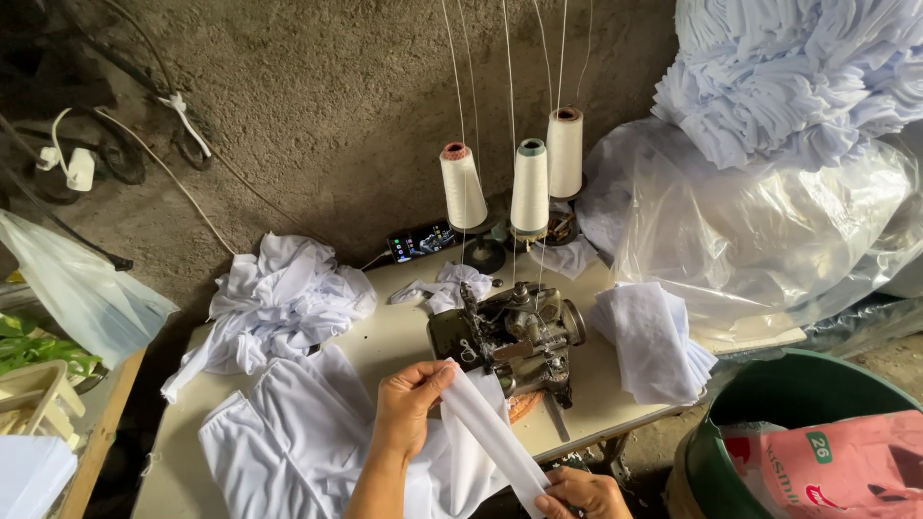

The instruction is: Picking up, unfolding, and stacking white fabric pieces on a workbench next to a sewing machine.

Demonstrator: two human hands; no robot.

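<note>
White cloth strip runs taut between both hands just in front of the sewing machine. The right hand, nearest the camera at the bottom edge, pinches the strip's lower end between closed fingers. The left hand is closed on the upper end, thumb and fingers pressed together, right beside the machine's front. Under both hands lies a white garment, spread flat on the pale table to the left of the machine.

By the look of it, the strip is being straightened and lined up before it goes under the machine's foot; the next move likely calls for keeping its edges even and bringing the upper end squarely to the needle.

Left of the machine and farther back sits a crumpled heap of white cloth. To the machine's right rests a folded stack of white pieces. Behind the machine stand three thread cones, their threads rising upward, with a phone just left of them against the rough wall.
</note>
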